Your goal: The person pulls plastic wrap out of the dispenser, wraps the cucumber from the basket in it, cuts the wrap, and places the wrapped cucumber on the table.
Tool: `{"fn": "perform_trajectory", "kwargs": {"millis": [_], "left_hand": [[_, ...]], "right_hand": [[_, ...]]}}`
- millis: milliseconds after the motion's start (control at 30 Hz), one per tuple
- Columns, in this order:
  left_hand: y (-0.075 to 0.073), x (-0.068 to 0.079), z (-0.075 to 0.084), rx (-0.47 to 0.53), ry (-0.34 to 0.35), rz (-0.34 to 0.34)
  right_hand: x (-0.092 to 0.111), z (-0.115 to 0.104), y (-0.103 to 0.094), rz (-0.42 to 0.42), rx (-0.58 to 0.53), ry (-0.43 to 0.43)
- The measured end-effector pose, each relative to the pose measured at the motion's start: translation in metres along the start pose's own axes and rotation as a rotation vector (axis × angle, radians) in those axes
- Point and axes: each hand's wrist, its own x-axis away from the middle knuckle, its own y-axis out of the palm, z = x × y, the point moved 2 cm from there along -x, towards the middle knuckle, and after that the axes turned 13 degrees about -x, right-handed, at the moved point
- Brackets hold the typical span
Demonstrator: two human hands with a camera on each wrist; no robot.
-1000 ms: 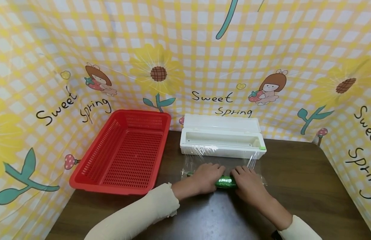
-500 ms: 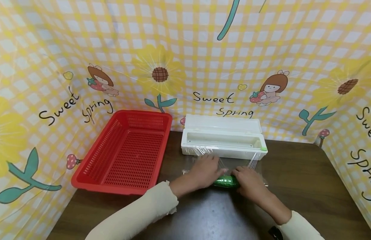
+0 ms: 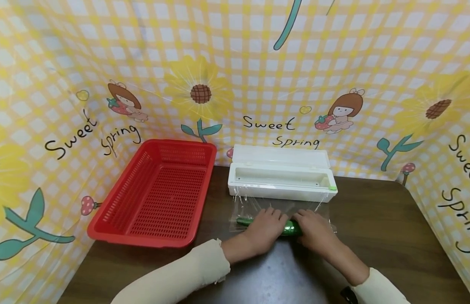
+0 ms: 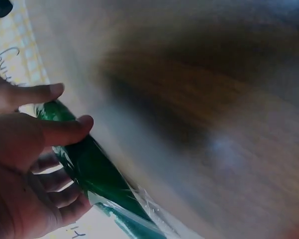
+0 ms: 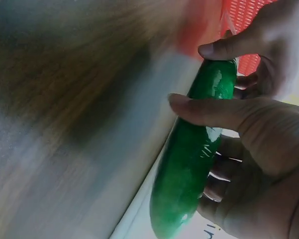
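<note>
A green cucumber [image 3: 292, 229], with glossy clear film around it, lies crosswise on the table in front of the white dispenser. My left hand [image 3: 267, 230] grips it left of its middle, thumb on the near side and fingers over the far side. Close beside it, my right hand [image 3: 315, 231] holds the right part in the same way and hides that end in the head view. Both thumbs press on the cucumber [image 5: 184, 169] in the right wrist view. Clear cling film [image 3: 240, 207] stretches from the dispenser's front edge to the cucumber.
The long white cling film dispenser [image 3: 284, 193] stands behind the hands, its lid [image 3: 280, 156] raised and a green slider at its right end. A red perforated basket [image 3: 143, 240] is at the left. Patterned cloth [image 3: 258, 84] hangs around the brown table [image 3: 372, 236].
My left hand reached forward over the film toward the dispenser, then came back onto the cucumber. More of the cucumber's left end shows now. The right hand has stayed on it.
</note>
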Motion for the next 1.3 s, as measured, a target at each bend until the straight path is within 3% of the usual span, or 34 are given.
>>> {"fn": "perform_trajectory", "kwargs": {"millis": [233,333,467,567,667,800,1100,1300], "left_hand": [[0.0,-0.002,-0.006,0.068,0.002,-0.025],[-0.002,-0.003,-0.007,0.086,0.003,-0.049],[-0.003,-0.005,-0.011,0.112,0.008,-0.079],[-0.003,-0.005,-0.014,0.136,0.009,-0.088],[-0.004,-0.004,-0.016,0.161,0.002,-0.092],[-0.006,-0.002,-0.015,0.162,-0.024,-0.09],[-0.008,-0.002,-0.006,-0.02,-0.036,0.016],[-0.001,-0.004,-0.007,0.052,-0.045,0.035]], "right_hand": [[0.0,0.004,-0.008,-0.033,-0.122,0.12],[0.001,0.003,-0.007,-0.003,-0.061,0.046],[0.004,-0.004,0.001,0.086,0.074,-0.145],[0.007,-0.005,0.007,0.137,0.179,-0.216],[0.007,-0.005,0.009,0.158,0.22,-0.226],[0.004,-0.004,0.007,0.143,0.165,-0.198],[0.001,-0.002,0.001,0.114,0.103,-0.179],[0.001,-0.001,0.003,0.137,0.064,-0.187]]}}
